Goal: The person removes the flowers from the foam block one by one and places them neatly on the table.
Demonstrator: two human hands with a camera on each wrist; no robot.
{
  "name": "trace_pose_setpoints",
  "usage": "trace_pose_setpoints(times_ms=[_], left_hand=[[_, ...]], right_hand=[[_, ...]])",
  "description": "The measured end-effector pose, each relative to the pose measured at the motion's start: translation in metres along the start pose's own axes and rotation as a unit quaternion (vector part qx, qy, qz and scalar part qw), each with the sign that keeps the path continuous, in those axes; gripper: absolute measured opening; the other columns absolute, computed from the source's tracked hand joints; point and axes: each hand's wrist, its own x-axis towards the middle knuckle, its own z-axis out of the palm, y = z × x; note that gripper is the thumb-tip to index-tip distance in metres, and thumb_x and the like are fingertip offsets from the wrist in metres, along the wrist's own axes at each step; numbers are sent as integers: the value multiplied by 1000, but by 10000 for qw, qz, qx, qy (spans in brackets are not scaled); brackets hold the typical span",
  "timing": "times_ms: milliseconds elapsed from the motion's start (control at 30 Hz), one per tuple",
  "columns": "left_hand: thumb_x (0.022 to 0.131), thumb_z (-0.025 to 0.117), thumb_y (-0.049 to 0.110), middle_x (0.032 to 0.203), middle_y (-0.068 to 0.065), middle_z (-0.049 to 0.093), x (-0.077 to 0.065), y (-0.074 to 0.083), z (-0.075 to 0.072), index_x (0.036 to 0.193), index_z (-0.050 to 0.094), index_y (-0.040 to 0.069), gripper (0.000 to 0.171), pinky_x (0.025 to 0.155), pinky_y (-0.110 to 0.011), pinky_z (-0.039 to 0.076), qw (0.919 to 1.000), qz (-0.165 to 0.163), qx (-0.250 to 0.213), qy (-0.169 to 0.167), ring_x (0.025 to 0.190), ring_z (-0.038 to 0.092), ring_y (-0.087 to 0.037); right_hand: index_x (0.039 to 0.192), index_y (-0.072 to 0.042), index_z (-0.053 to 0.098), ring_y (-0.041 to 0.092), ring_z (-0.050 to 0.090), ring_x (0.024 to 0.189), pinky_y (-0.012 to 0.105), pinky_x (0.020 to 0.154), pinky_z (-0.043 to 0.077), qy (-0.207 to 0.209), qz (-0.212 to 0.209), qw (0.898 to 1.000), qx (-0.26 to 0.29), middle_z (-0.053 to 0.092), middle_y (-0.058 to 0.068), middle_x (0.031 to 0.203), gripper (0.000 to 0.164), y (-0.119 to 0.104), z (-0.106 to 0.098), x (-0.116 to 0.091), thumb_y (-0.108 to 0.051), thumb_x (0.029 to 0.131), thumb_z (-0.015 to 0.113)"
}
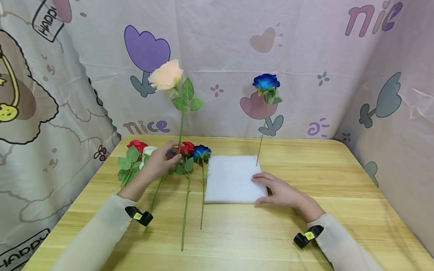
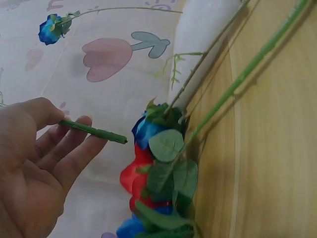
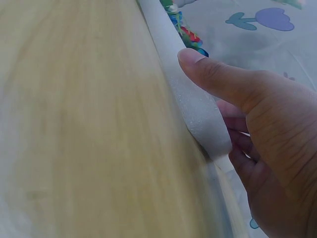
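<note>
My left hand holds a peach rose upright by its green stem. The left wrist view shows the cut stem end poking out past thumb and fingers, above the tabletop. A flat white foam block lies on the table. Its right side is gripped by my right hand, with the thumb on the front edge, as the right wrist view also shows. One blue rose stands in the block near its back right corner, its thin stem tilted slightly.
Left of the block lie a blue rose, a red rose, a white rose and another red rose, with leafy stems. Their bare stem ends point toward the table's front. A printed cloth hangs behind the wooden table.
</note>
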Motion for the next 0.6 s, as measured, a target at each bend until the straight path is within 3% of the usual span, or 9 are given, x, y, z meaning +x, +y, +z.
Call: trace_pose_setpoints(times_ms=[200,367,600], left_hand=[[100,57,9,110,-20,56,-14,-9,-13,141,43,0,44,72,-46,59,9999,-122,1,-37,95,66,-41],[99,58,8,102,-15,56,-25,-14,-22,138,47,0,41,67,-44,59,9996,13,287,-34,87,67,-36],[99,59,7,100,-14,57,-44,-23,-35,139,47,0,43,63,-40,58,9983,-118,570,40,81,67,-35]], right_hand=[[141,-6,51,27,38,137,44,112,32,-37,46,10000,23,43,4,147,80,-1,0,0,-52,81,75],[141,-6,51,26,38,136,43,112,32,-21,19,10000,-23,44,4,147,80,0,0,1,-52,81,75],[141,-6,51,26,38,136,44,111,33,-36,9,10000,-10,44,4,147,78,-3,-1,0,-50,81,76]])
